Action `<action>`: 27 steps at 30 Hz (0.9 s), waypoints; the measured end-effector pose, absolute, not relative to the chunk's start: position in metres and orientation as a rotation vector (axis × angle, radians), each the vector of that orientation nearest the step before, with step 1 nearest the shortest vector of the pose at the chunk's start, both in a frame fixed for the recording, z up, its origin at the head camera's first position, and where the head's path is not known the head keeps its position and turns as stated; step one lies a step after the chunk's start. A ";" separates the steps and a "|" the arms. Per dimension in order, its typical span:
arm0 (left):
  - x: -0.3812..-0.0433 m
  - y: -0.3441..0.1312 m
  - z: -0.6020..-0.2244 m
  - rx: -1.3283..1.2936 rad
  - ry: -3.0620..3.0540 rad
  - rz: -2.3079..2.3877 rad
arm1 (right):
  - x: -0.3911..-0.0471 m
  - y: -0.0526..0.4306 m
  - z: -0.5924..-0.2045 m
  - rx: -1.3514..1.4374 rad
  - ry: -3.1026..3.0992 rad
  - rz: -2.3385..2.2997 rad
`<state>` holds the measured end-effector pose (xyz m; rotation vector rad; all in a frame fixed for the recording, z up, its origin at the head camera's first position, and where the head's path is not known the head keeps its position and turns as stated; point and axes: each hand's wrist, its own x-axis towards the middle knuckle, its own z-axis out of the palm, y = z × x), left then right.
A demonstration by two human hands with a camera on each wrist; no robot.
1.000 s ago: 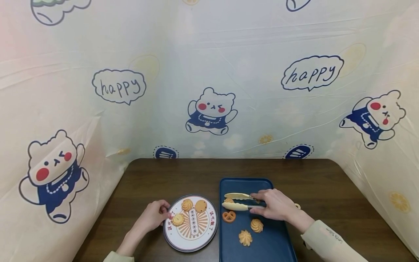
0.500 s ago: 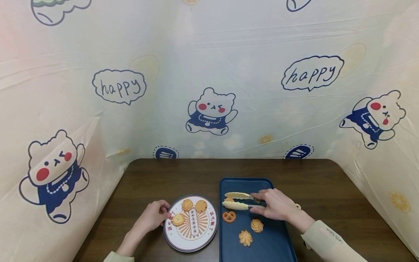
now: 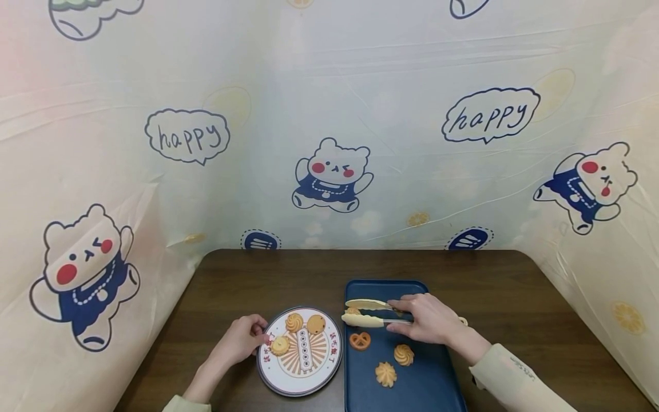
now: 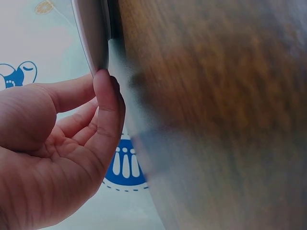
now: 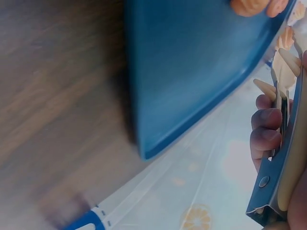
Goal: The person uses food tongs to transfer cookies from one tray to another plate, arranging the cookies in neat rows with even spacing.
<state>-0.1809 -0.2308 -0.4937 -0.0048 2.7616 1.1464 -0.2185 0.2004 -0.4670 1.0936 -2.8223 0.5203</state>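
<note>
In the head view my left hand [image 3: 239,341] is at the left rim of a round white plate [image 3: 277,372] with a printed pattern. In the left wrist view, thumb and fingers pinch the plate's edge [image 4: 92,33]. Three cookies [image 3: 294,323] lie on the plate. My right hand [image 3: 431,319] grips metal tongs [image 3: 364,321] with cream tips, held over the blue tray [image 3: 427,383]. Between the tips shows a small cookie [image 3: 353,311], partly hidden by them. A pretzel [image 3: 360,341] lies just nearer than the tongs. The right wrist view shows fingers [image 5: 266,136] curled round the tongs' handles [image 5: 293,148].
Two more cookies, a swirled one [image 3: 404,355] and a star-shaped one [image 3: 386,374], lie on the tray. Plate and tray stand side by side on a dark wooden table [image 3: 309,272]. A printed cloth [image 3: 329,74] hangs behind and at both sides.
My right hand has shifted slightly left and away with the tongs, and the cookie between the tips has moved left with them toward the tray's left edge. My left hand stays still.
</note>
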 end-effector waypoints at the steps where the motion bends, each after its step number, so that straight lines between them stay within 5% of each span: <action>1: -0.181 -0.231 -0.494 -0.008 2.759 1.147 | -0.218 0.198 -0.466 1.099 -2.817 0.514; 27: -0.182 -0.233 -0.496 0.001 2.763 1.138 | -0.212 0.124 -0.456 1.324 -2.776 0.535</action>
